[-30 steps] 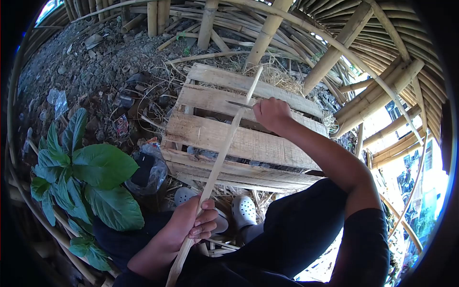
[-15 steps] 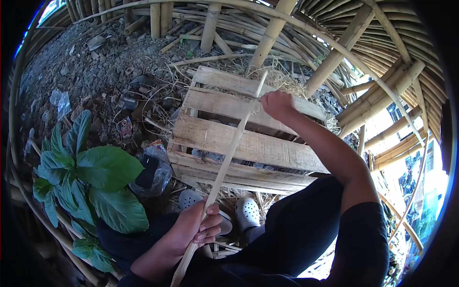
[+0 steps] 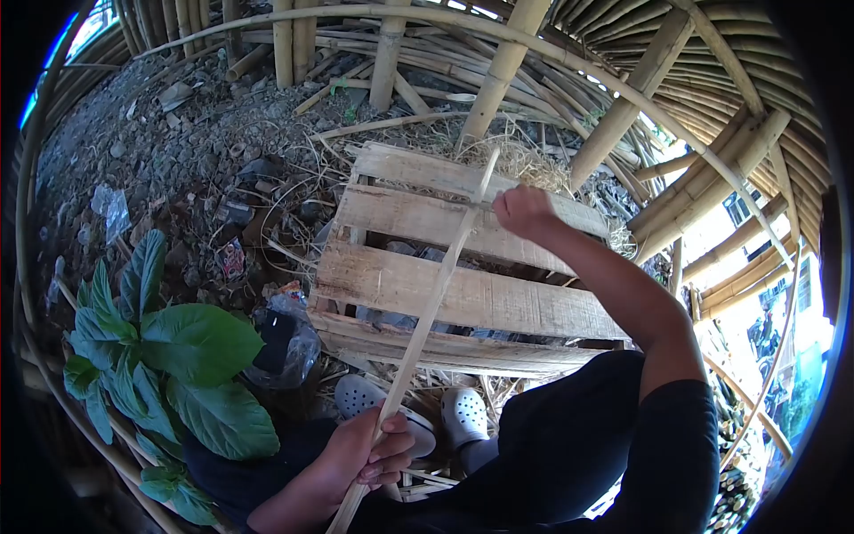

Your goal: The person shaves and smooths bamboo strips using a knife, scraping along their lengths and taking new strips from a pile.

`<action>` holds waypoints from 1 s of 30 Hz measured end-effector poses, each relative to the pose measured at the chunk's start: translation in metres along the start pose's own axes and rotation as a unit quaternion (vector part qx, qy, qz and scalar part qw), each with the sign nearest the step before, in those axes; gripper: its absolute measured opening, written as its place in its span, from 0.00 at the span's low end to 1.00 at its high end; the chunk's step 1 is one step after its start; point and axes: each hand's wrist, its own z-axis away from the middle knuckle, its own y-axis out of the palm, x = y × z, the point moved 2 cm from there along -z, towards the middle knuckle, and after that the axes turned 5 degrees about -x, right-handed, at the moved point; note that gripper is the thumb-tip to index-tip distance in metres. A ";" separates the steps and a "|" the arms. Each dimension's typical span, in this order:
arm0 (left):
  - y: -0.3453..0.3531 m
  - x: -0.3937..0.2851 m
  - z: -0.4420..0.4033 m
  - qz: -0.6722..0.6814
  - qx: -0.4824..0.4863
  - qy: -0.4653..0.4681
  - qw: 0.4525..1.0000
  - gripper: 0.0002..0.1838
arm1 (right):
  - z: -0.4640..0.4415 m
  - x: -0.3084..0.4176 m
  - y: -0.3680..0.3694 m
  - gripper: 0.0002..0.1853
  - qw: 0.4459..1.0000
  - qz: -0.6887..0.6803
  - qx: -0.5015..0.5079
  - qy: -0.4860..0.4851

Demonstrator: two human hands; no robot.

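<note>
A long, pale bamboo strip (image 3: 433,298) slants up from my lap across a slatted wooden crate (image 3: 391,271). My left hand (image 3: 369,449) is closed around the lower part of the strip. Near the strip's far end, my right hand (image 3: 525,212) is in a fist around a knife (image 3: 473,205). Only a thin, dark bit of the blade shows, lying across the strip; the handle is hidden in my fingers. The strip's tip reaches past the blade, over the crate's far slats.
Left of my legs grows a leafy green plant (image 3: 200,343). Beside it lies a clear plastic bag (image 3: 298,343) with something dark in it. My grey clogs (image 3: 463,416) are below the crate. Bamboo poles (image 3: 504,71) stand behind, with rubble at the far left.
My right hand has shifted slightly down and to the right in view with the knife. The strip and crate also sit a little lower in view. My left hand keeps its grip.
</note>
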 end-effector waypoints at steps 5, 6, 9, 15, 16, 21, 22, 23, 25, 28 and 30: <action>0.002 -0.002 0.000 0.014 -0.022 0.001 1.000 0.18 | 0.010 0.022 -0.008 0.25 0.994 0.027 0.041 -0.099; -0.001 0.000 -0.001 0.025 -0.016 -0.003 1.000 0.19 | 0.001 0.003 0.008 0.25 0.995 0.039 0.004 -0.095; -0.004 0.002 -0.004 0.018 -0.019 -0.018 0.999 0.20 | -0.016 -0.025 0.002 0.25 0.997 0.052 0.024 0.060; -0.002 0.001 0.002 0.006 -0.038 -0.031 0.999 0.22 | -0.019 -0.023 0.011 0.23 0.996 0.047 0.064 0.035; -0.002 0.000 0.003 -0.008 -0.044 -0.027 0.999 0.23 | -0.026 -0.030 0.003 0.23 0.998 0.042 0.042 0.032; -0.005 0.003 0.007 0.028 -0.046 -0.037 0.998 0.21 | -0.017 -0.009 0.001 0.24 0.989 0.081 0.065 -0.104; -0.007 0.005 0.008 0.048 -0.047 -0.041 0.997 0.20 | -0.027 -0.023 0.013 0.24 0.993 0.092 0.057 -0.054; -0.005 0.005 0.009 0.046 -0.050 -0.044 0.997 0.20 | -0.035 -0.039 0.022 0.24 0.993 0.103 0.050 -0.002; 0.001 0.002 0.011 -0.010 -0.071 -0.043 0.997 0.24 | -0.040 -0.062 0.011 0.23 0.993 0.097 -0.007 0.060; 0.002 0.003 0.014 -0.017 -0.073 -0.046 0.996 0.24 | -0.027 -0.044 0.010 0.23 0.996 0.086 0.023 0.020; 0.004 0.000 0.015 -0.016 -0.080 -0.047 0.996 0.24 | -0.025 -0.041 0.022 0.22 0.993 0.087 0.009 -0.086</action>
